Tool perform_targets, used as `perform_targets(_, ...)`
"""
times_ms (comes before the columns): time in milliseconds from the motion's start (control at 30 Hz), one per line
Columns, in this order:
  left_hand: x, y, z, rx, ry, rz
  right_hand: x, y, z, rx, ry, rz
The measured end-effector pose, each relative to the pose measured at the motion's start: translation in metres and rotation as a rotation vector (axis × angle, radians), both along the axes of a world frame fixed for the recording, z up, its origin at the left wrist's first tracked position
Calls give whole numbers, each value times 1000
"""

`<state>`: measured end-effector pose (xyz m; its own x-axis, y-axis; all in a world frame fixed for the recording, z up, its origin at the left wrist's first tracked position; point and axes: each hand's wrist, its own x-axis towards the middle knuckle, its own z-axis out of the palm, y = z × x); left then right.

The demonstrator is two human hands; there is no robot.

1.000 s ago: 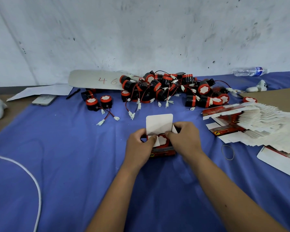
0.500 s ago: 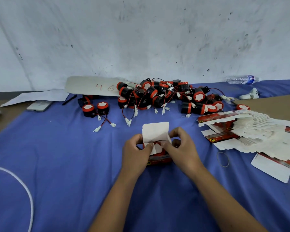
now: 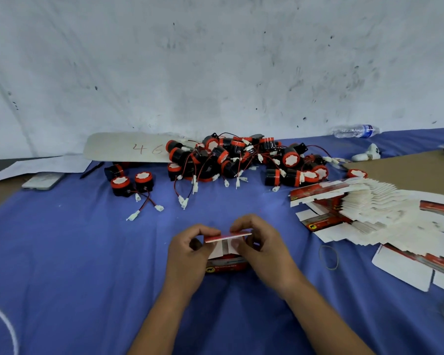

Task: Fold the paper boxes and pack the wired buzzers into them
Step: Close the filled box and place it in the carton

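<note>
Head: fingers (image 3: 237,226) pinch box lid (image 3: 227,236).

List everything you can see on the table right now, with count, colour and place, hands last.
paper box: one, red and white, centre front, lid flap folded down nearly flat
buzzer pile: many, black and red with red-black wires, back centre
two loose buzzers: black and red, left of the pile
flat boxes: a fanned stack, white and red, right
rubber band: one, thin, right of the hands
card marked 46: one, pale, back left
phone: one, silver, far left
pen: one, dark, beside the phone
water bottle: one, clear, lying back right
blue cloth: covers the table
left hand: holds the box
right hand: pinches the lid flap
</note>
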<state>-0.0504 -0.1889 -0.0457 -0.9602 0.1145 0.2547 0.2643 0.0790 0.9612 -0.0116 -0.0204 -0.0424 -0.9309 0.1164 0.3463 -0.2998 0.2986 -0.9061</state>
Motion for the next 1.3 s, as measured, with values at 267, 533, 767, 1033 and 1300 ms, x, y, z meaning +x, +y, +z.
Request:
perform_targets(267,0,-13,-6,277,-207,-174,9,7,1,127,-37,185)
perform_targets(533,3,-31,3,-109,-25,-314,4,4,-2,258,117,57)
perform_targets(767,-2,-29,-1,-184,62,-264,-2,6,-8,286,101,57)
perform_targets(1033,-1,-24,-3,-234,90,-213,-4,0,-6,287,141,-55)
perform_targets(1300,1,-23,-4,-250,137,-167,2,-2,-8,382,214,-140)
